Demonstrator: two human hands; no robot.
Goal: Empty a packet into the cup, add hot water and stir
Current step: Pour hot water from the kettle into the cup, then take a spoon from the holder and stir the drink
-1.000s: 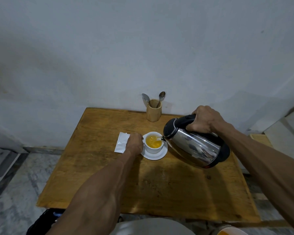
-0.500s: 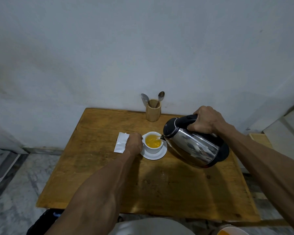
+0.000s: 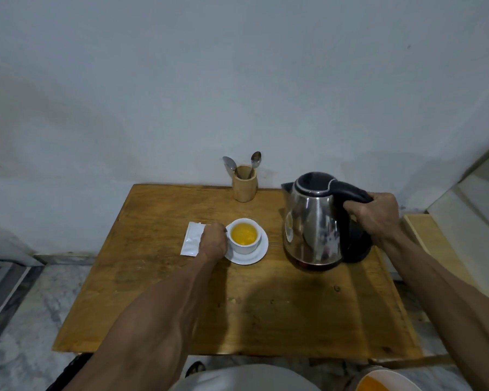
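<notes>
A white cup (image 3: 244, 244) full of orange-yellow liquid stands on a white saucer (image 3: 249, 256) near the middle of the wooden table (image 3: 237, 306). My left hand (image 3: 213, 244) is closed at the cup's left side, where its handle is hidden. A white packet (image 3: 192, 241) lies flat just left of that hand. The steel kettle (image 3: 314, 221) with a black lid stands upright on the table's right side, its base down. My right hand (image 3: 376, 218) grips its black handle.
A wooden holder (image 3: 244, 187) with two spoons stands at the table's back edge against the wall. A pale wooden board (image 3: 435, 244) lies right of the table. An orange bowl's rim (image 3: 384, 382) shows at the bottom right. Marble floor surrounds the table.
The kettle was tilted with its spout at the cup; it has swung upright and moved right, away from the cup. My left hand stayed at the cup.
</notes>
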